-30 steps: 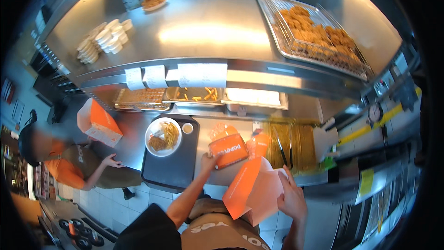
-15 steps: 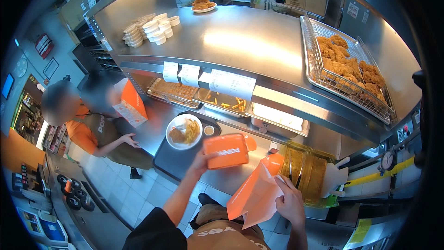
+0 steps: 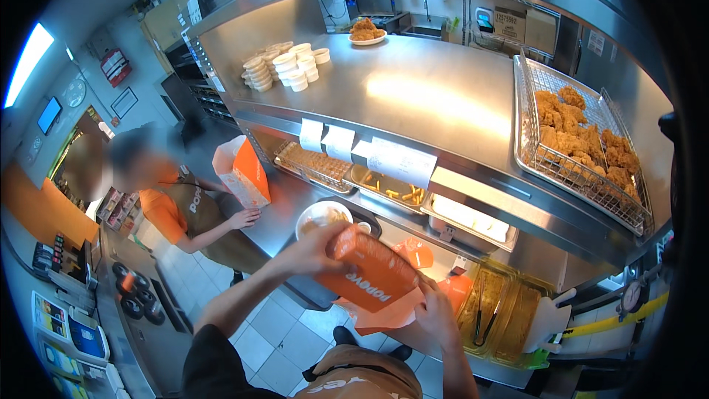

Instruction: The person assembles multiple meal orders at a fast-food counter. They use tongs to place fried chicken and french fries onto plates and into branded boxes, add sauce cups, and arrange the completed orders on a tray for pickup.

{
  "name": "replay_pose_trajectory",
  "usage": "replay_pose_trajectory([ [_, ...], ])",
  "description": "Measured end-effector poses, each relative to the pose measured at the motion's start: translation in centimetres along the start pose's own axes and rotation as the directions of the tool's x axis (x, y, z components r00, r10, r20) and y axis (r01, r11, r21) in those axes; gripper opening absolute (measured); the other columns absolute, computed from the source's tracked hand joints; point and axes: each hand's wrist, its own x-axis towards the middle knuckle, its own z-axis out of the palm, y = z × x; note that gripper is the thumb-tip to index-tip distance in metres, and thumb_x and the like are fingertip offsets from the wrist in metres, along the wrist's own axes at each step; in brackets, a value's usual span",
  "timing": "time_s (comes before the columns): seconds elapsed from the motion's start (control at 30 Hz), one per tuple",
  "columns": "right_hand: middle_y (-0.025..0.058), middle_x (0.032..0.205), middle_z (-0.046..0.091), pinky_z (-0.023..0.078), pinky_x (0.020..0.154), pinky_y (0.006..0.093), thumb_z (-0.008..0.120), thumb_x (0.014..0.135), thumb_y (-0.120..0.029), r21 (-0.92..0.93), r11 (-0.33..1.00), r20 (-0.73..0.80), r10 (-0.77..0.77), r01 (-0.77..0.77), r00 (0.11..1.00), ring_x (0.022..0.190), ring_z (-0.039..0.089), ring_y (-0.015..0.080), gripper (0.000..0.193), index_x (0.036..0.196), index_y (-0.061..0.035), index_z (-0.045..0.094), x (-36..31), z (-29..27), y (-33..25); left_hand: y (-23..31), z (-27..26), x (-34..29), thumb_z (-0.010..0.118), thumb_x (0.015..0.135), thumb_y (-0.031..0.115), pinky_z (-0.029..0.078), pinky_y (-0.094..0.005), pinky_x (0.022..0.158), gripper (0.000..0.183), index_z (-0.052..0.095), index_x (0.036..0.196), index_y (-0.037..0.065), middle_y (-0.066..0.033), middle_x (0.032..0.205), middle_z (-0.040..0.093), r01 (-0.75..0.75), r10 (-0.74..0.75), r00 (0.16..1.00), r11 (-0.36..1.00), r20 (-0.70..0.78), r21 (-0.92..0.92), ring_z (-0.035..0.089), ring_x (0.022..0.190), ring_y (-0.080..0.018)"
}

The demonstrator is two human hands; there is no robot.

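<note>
My left hand (image 3: 314,253) is closed on one end of an orange takeout box (image 3: 373,270) with white lettering, tilted in front of me. Below and behind it, an orange and white paper bag (image 3: 375,319) is gripped at its right edge by my right hand (image 3: 436,312). Much of the bag is hidden by the box, so I cannot tell whether the box is partly inside it. Beyond my left hand, a white plate (image 3: 304,216) shows only in part, with a small cup (image 3: 364,227) beside it on a dark tray.
On the left, a co-worker (image 3: 196,210) stands near a large orange and white bag (image 3: 244,171). Tongs (image 3: 485,318) lie across a yellowish pan. Fried chicken fills a wire basket (image 3: 583,203) on the upper shelf, where stacked lidded cups (image 3: 299,66) stand. Paper slips (image 3: 399,162) hang from the shelf edge.
My left hand has brought the box rightward over the bag, beside my right hand, and turned it. The view has shifted. The co-worker's hand now rests nearer the large bag.
</note>
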Motion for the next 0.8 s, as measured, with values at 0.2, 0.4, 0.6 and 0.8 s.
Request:
replay_pose_trajectory([
  [0.2,0.0289,0.140,0.047,0.052,0.090,0.0380,0.056,0.080,-0.004,0.138,0.989,-0.124,0.062,-0.045,0.990,0.115,0.059,0.0400,0.062,0.139,0.0095,0.044,-2.3,1.9,0.0,-2.0,5.8,5.6,0.074,0.068,0.016,0.052,-0.0420,0.078,0.052,0.061,0.119,0.010,-0.0156,0.100,0.069,-0.357,-0.047,0.764,0.800,0.643,0.483,0.066,0.091,-0.0326],
  [0.4,0.0348,0.147,0.033,0.051,0.095,0.0375,0.062,0.085,-0.014,0.252,0.946,-0.077,0.230,-0.204,0.970,0.119,0.056,0.0417,0.078,0.146,0.0138,0.024,-4.5,3.7,-1.0,-5.8,21.0,11.9,0.069,0.068,0.019,0.051,-0.0435,0.077,0.042,0.071,0.109,0.012,-0.0061,0.098,0.070,-0.815,-0.525,0.295,0.298,0.798,0.497,0.066,0.091,-0.0275],
  [0.6,0.0316,0.145,0.035,0.051,0.096,0.0392,0.069,0.083,-0.018,0.324,0.937,-0.117,0.180,-0.134,0.977,0.117,0.058,0.0392,0.090,0.150,0.0108,0.016,-6.3,4.8,-1.4,-8.7,25.8,11.2,0.070,0.071,0.013,0.046,-0.0425,0.091,0.043,0.068,0.114,0.011,-0.0104,0.111,0.066,-0.401,-0.333,0.634,0.630,0.698,0.665,0.061,0.107,-0.0298],
  [0.8,0.0252,0.148,0.036,0.049,0.092,0.0411,0.081,0.074,-0.020,0.184,0.978,-0.150,0.126,-0.098,0.981,0.107,0.059,0.0321,0.104,0.154,0.0000,0.018,-7.2,2.5,1.2,-5.3,16.9,9.6,0.072,0.075,0.008,0.039,-0.0417,0.105,0.041,0.066,0.115,0.010,-0.0143,0.125,0.062,-0.407,-0.051,0.778,0.718,0.626,0.565,0.054,0.123,-0.0326],
])
